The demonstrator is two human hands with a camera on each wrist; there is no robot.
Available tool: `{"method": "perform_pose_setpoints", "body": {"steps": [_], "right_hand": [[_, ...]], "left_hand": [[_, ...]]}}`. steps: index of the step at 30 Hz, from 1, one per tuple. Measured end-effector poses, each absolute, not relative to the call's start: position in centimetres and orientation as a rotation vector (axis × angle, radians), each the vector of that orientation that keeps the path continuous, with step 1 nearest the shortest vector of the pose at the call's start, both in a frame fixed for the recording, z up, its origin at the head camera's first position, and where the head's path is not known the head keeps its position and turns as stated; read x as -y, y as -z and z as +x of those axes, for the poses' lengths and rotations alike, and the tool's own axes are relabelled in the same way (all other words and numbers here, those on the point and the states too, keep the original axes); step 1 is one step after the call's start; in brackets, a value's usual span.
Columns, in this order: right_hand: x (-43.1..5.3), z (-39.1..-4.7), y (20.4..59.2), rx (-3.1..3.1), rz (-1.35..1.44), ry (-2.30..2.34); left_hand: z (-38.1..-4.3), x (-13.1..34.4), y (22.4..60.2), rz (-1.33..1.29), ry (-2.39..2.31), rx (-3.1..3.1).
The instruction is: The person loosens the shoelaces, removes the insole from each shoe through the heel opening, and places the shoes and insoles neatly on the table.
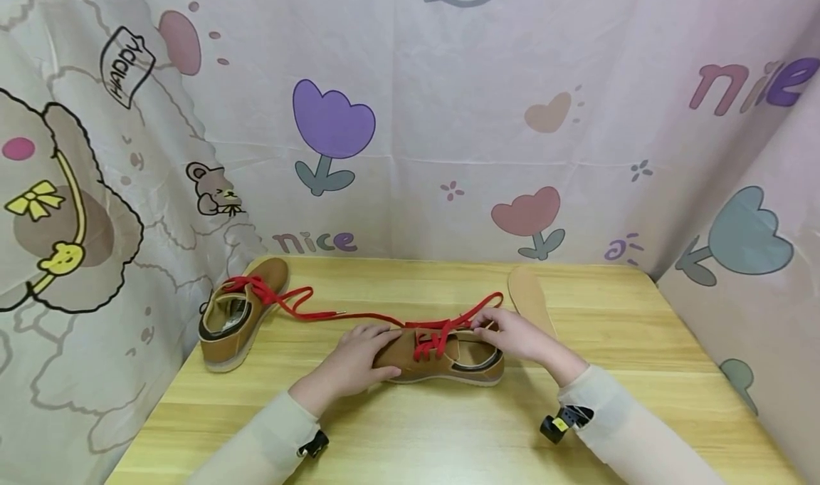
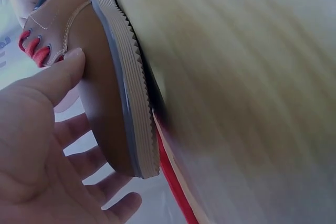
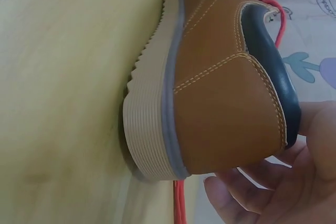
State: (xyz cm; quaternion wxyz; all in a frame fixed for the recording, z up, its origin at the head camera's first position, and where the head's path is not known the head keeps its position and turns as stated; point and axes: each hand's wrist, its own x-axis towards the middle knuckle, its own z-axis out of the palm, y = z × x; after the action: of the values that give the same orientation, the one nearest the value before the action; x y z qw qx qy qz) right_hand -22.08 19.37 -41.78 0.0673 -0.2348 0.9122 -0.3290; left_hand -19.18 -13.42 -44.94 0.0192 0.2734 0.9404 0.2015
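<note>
On the worktop (image 1: 435, 428), we see the central shoe (image 1: 442, 366): left hand (image 1: 359, 359), fingers curled round its toe; right hand (image 1: 511, 333) pinching its collar — the other shoe (image 1: 247, 334) well apart, near the left edge.

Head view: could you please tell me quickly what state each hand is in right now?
Left hand: closed, holding the toe end of the brown shoe.
Right hand: closed, apparently pinching the same shoe near its heel.

The surface (image 1: 423, 431) (pale, wood-grained) bears a far-left shoe (image 1: 216, 347), a central shoe (image 1: 410, 364), a red lace (image 1: 378, 317) and a tan insole (image 1: 530, 296).
</note>
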Motion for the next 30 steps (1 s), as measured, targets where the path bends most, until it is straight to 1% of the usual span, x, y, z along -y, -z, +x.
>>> {"method": "perform_pose_setpoints", "body": {"steps": [16, 30], "right_hand": [[-19.5, -22.2, 42.0, -2.762, -0.705, 0.970], [-19.9, -20.9, 41.7, -2.827, -0.743, 0.855]], "left_hand": [[-20.0, 13.3, 44.6, 0.868, -0.553, -2.968], [-22.6, 12.6, 44.9, 0.884, -0.490, -2.959]]}}
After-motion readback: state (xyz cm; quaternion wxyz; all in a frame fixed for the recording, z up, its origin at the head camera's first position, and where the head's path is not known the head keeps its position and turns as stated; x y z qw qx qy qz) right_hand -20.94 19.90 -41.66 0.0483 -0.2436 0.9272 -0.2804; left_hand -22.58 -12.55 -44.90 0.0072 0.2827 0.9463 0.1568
